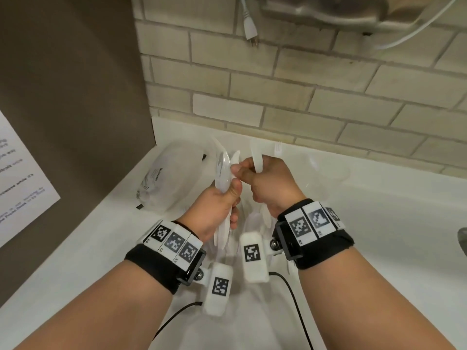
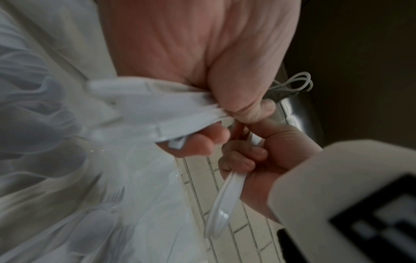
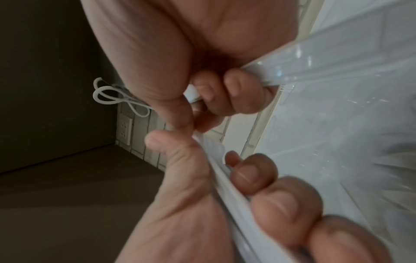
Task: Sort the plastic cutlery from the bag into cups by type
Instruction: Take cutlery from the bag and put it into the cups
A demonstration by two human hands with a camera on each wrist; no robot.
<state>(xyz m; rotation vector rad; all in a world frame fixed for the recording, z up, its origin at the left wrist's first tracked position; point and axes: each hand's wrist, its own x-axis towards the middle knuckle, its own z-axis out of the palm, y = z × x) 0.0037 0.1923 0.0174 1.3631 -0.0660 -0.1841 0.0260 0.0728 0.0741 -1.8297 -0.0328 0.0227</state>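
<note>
Over the white counter (image 1: 379, 223) my left hand (image 1: 231, 195) grips a bundle of white plastic cutlery (image 1: 223, 170), spoon bowls pointing up. My right hand (image 1: 246, 173) holds a separate white piece (image 1: 257, 157) in its curled fingers. Its thumb and forefinger pinch one piece at the top of the left bundle. In the left wrist view, the bundle (image 2: 168, 110) sits in the left palm, and the right hand (image 2: 254, 156) holds a white spoon (image 2: 221, 206). More cutlery, forks (image 2: 112, 197) among it, lies below under clear plastic. A crumpled clear bag (image 1: 166, 178) lies on the left.
A brown panel (image 1: 75, 97) with a paper notice (image 1: 20, 178) closes the left side. A brick wall (image 1: 303, 97) runs behind the counter. A white plug and cable (image 1: 250, 29) hang beside a metal fixture (image 1: 353, 11). Faint clear plastic (image 1: 326, 168) lies at the back right.
</note>
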